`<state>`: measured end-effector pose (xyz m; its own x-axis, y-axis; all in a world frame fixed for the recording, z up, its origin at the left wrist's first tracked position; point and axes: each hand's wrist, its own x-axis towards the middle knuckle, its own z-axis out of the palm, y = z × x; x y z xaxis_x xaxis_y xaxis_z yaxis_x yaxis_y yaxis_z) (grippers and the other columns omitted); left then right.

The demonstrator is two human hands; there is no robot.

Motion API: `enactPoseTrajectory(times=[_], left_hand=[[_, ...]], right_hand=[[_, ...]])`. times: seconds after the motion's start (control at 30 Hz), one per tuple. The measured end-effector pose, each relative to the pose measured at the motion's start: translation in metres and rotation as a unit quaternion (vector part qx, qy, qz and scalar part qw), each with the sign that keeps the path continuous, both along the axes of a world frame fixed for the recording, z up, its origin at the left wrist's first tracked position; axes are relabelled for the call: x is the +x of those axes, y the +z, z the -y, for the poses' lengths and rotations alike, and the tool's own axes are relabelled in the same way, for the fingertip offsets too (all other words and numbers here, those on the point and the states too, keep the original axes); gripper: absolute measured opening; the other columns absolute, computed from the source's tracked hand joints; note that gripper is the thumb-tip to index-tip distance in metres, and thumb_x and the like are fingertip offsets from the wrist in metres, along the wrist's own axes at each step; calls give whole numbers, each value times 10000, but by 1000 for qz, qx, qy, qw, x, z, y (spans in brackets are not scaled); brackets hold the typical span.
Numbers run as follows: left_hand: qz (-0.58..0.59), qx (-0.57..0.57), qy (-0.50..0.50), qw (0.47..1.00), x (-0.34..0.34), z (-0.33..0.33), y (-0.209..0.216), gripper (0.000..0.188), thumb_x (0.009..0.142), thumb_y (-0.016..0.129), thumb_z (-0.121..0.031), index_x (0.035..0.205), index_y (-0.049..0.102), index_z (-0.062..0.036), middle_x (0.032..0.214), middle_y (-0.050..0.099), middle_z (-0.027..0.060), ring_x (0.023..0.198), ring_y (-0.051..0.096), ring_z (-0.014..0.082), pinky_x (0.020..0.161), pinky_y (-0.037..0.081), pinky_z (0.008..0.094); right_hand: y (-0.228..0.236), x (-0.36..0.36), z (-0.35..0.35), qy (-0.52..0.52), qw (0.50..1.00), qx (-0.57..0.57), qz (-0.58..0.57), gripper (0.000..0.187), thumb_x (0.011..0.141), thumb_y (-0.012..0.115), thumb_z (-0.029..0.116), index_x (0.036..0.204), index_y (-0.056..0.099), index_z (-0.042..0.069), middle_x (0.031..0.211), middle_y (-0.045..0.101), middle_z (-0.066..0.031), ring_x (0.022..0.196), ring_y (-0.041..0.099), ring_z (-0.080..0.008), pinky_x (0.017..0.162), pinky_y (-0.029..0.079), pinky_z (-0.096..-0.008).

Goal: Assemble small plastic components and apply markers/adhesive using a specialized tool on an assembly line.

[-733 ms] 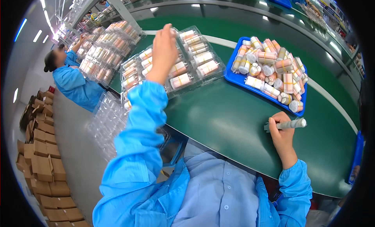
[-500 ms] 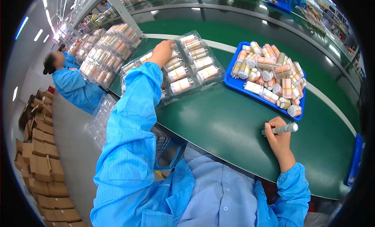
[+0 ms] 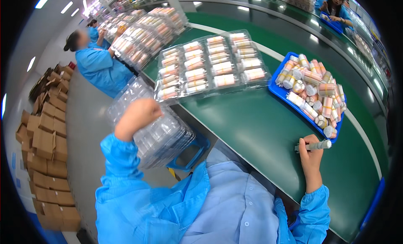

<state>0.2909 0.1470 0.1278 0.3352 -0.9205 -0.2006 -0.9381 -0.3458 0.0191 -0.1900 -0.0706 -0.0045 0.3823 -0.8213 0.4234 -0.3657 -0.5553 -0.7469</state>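
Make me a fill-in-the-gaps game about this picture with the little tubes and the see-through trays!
1. The right hand holds one small tube against the ____ belt.
2. Loose tubes are piled in a ____ tray on the belt.
3. The left hand is over a stack of empty clear ____ beside the belt.
4. Flattened cardboard ____ are stacked on the floor to the person's left.

Missing words: green; blue; trays; boxes

The green belt point(image 3: 252, 126) carries filled clear trays point(image 3: 212, 63) and a blue tray point(image 3: 280, 93) (heaped with tubes).
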Motion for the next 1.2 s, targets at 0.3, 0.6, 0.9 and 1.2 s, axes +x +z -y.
enactPoseTrajectory(times=[0.3, 0.6, 0.9, 1.2], left_hand=[[9, -216, 80, 973, -20, -138, -161, 294, 858, 747, -295, 1083, 716, -109, 875, 629, 149, 897, 637, 372, 776, 504, 482], [127, -413, 127, 893, -27, -175, -27, 135, 938, 637, -112, 1058, 664, -55, 1008, 679, 145, 920, 663, 353, 795, 535, 414], [17, -501, -17, 865, -52, -143, 60, 170, 911, 556, 67, 1038, 631, -19, 994, 658, 99, 949, 650, 283, 845, 502, 358], [-10, -388, -140, 911, 108, -10, -47, 305, 821, 596, 43, 1099, 676, -52, 1198, 640, 123, 1210, 571, 311, 1022, 429, 421]], right_hand=[[-15, -8, 15, -4, 998, 64, 13, 240, 968, 657, 111, 771, 564, 11, 749, 539, -8, 687, 478, -88, 615, 387, -276], [-26, -17, 26, -42, 994, 101, 21, 250, 993, 646, 166, 791, 597, 28, 738, 560, 3, 683, 487, -75, 610, 391, -260], [-13, -7, 14, -27, 996, 78, 41, 224, 957, 681, 143, 781, 606, 26, 684, 557, 14, 642, 480, -69, 587, 388, -267], [-4, -1, 8, -32, 996, 72, 40, 220, 945, 694, 139, 779, 608, 22, 672, 555, 8, 621, 476, -72, 566, 380, -267]])
